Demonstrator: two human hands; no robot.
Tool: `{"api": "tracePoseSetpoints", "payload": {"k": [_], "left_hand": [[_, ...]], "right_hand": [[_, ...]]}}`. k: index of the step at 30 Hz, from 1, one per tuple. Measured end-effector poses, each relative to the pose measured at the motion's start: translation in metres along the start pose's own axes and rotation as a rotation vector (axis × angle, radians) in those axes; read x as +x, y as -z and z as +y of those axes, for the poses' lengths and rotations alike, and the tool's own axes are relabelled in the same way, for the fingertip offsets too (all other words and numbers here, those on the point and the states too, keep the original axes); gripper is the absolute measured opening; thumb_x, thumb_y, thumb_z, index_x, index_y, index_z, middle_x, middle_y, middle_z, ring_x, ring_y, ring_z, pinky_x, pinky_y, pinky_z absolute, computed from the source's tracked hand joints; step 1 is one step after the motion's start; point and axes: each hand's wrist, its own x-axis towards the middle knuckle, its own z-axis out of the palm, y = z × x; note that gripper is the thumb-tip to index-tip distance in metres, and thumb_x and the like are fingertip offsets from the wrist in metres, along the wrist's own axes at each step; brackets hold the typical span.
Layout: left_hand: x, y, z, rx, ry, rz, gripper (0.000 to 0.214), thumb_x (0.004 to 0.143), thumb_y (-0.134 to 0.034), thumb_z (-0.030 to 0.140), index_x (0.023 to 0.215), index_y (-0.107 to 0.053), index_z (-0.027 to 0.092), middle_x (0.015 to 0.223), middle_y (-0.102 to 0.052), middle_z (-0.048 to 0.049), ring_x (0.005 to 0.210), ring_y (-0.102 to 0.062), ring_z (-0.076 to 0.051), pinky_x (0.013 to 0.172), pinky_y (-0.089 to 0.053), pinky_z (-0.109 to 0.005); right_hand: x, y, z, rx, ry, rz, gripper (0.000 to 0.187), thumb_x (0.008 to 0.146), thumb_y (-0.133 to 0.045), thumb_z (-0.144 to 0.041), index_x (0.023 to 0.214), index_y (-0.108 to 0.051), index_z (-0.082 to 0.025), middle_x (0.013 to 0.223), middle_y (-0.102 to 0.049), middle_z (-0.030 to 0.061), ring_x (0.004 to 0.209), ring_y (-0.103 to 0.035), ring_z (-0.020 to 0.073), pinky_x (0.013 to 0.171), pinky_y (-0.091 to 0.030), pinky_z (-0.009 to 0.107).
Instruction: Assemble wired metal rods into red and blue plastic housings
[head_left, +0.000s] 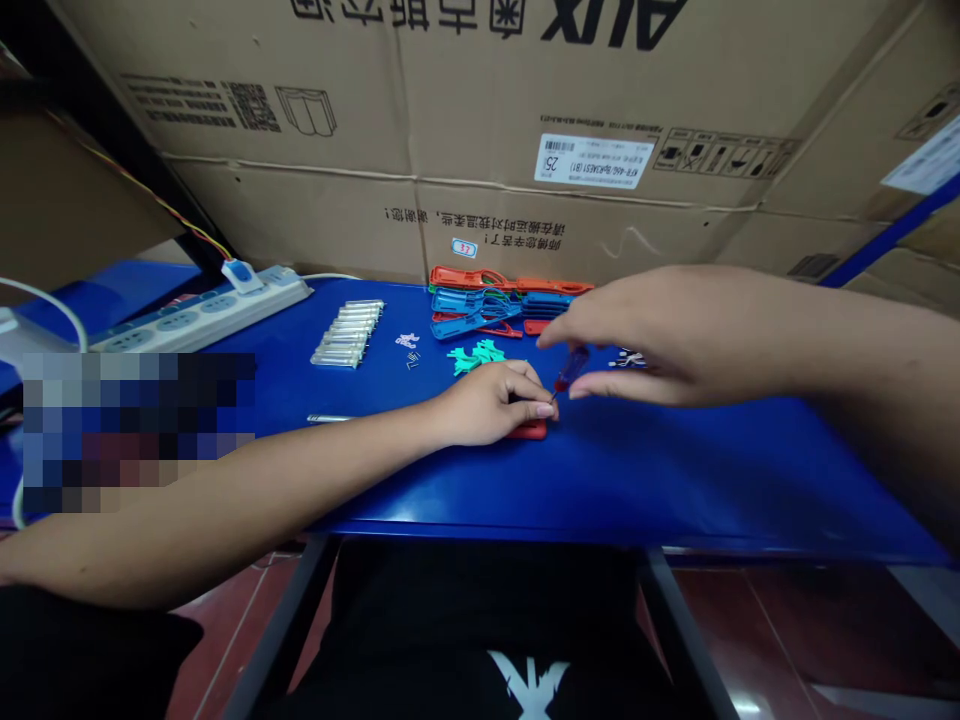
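Observation:
A small screwdriver (573, 367) with a see-through purple and red handle stands tilted, its tip down at the fingertips of my left hand. My right hand (645, 335) is around the handle, thumb below and fingers above. Closed over a red plastic piece (531, 430), my left hand (499, 403) presses it to the blue table; most of the piece is hidden under the fingers. Just behind that hand lie green plastic parts (480, 355). Small metal-looking parts (628, 358) show partly behind my right hand.
At the back lie red casings (469, 278) and blue casings (472, 318). Further left are clear tubes (349, 333), small pink-white parts (407, 341), screws (412, 360) and a power strip (202, 315). A silver rod (327, 419) lies by my left forearm. Cardboard (300, 200) walls the back.

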Motion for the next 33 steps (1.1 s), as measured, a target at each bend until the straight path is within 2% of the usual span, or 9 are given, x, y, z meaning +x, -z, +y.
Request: {"api": "tracePoseSetpoints", "payload": {"k": [3, 9, 13, 15, 19, 21, 24, 29, 33], "left_hand": [[0.000, 0.000, -0.001, 0.045, -0.010, -0.003, 0.015, 0.092, -0.064, 0.025, 0.091, -0.078, 0.020, 0.094, -0.071, -0.0034, 0.093, -0.065, -0.015, 0.093, -0.050, -0.031], [-0.003, -0.002, -0.004, 0.016, -0.046, 0.022, 0.020, 0.094, -0.061, 0.029, 0.091, -0.076, 0.018, 0.094, -0.072, -0.0046, 0.092, -0.066, -0.017, 0.089, -0.052, -0.031], [-0.003, -0.002, -0.003, 0.019, -0.043, 0.034, 0.021, 0.094, -0.060, 0.029, 0.084, -0.075, 0.018, 0.088, -0.071, -0.0039, 0.088, -0.065, -0.017, 0.087, -0.052, -0.032], [-0.003, -0.001, -0.002, 0.039, -0.048, 0.021, 0.021, 0.094, -0.060, 0.028, 0.083, -0.075, 0.019, 0.089, -0.071, -0.0039, 0.091, -0.065, -0.017, 0.090, -0.051, -0.033], [-0.005, -0.003, 0.001, 0.192, -0.017, 0.054, 0.023, 0.084, -0.072, 0.032, 0.103, -0.072, 0.019, 0.102, -0.068, -0.0059, 0.099, -0.063, -0.021, 0.091, -0.051, -0.037], [-0.007, -0.005, 0.002, 0.286, -0.005, 0.037, 0.038, 0.079, -0.076, 0.033, 0.114, -0.068, 0.019, 0.108, -0.066, -0.0073, 0.104, -0.061, -0.024, 0.092, -0.051, -0.040], [-0.010, -0.008, 0.004, 0.397, 0.027, -0.020, 0.039, 0.080, -0.073, 0.033, 0.115, -0.067, 0.016, 0.110, -0.065, -0.0099, 0.106, -0.060, -0.027, 0.092, -0.051, -0.043], [-0.011, -0.009, 0.007, 0.444, 0.068, -0.024, 0.031, 0.080, -0.071, 0.033, 0.104, -0.065, 0.015, 0.096, -0.064, -0.0073, 0.090, -0.061, -0.023, 0.082, -0.052, -0.038], [-0.010, -0.007, 0.007, 0.438, 0.018, -0.035, 0.034, 0.080, -0.071, 0.031, 0.109, -0.064, 0.015, 0.099, -0.065, -0.0073, 0.093, -0.061, -0.023, 0.085, -0.051, -0.037]], "right_hand": [[0.002, 0.001, -0.005, -0.089, 0.020, -0.098, 0.031, 0.093, -0.051, -0.041, 0.085, -0.073, -0.021, 0.076, -0.071, 0.0056, 0.066, -0.061, 0.0198, 0.059, -0.034, 0.031], [0.013, 0.001, -0.024, -0.389, -0.249, -0.201, 0.064, 0.102, -0.029, -0.051, 0.071, -0.071, -0.015, 0.064, -0.066, 0.0127, 0.058, -0.058, 0.0219, 0.055, -0.027, 0.031], [0.010, 0.007, -0.019, -0.211, -0.021, -0.220, 0.035, 0.098, -0.045, -0.043, 0.102, -0.071, -0.019, 0.088, -0.072, 0.0088, 0.068, -0.060, 0.0197, 0.057, -0.031, 0.029], [0.008, 0.007, -0.016, -0.130, 0.013, -0.280, 0.025, 0.095, -0.050, -0.032, 0.104, -0.070, -0.020, 0.091, -0.072, 0.0061, 0.070, -0.061, 0.0181, 0.058, -0.033, 0.028], [0.011, 0.000, -0.019, -0.258, -0.091, -0.281, 0.030, 0.096, -0.047, -0.034, 0.097, -0.072, -0.016, 0.080, -0.070, 0.0088, 0.064, -0.057, 0.0199, 0.056, -0.029, 0.031], [0.014, -0.003, -0.021, -0.320, -0.113, -0.285, 0.042, 0.099, -0.042, -0.041, 0.088, -0.073, -0.015, 0.073, -0.068, 0.0106, 0.060, -0.054, 0.0201, 0.056, -0.027, 0.032], [0.015, -0.006, -0.024, -0.350, -0.145, -0.283, 0.060, 0.101, -0.032, -0.050, 0.071, -0.069, -0.015, 0.064, -0.064, 0.0115, 0.055, -0.051, 0.0192, 0.056, -0.024, 0.032], [0.012, -0.002, -0.021, -0.290, -0.127, -0.240, 0.046, 0.097, -0.038, -0.052, 0.100, -0.066, -0.016, 0.071, -0.065, 0.0092, 0.054, -0.047, 0.0186, 0.055, -0.022, 0.032], [0.011, 0.004, -0.016, -0.239, -0.072, -0.328, 0.029, 0.093, -0.047, -0.040, 0.107, -0.061, -0.018, 0.077, -0.065, 0.0077, 0.057, -0.048, 0.0184, 0.055, -0.024, 0.031]]}}
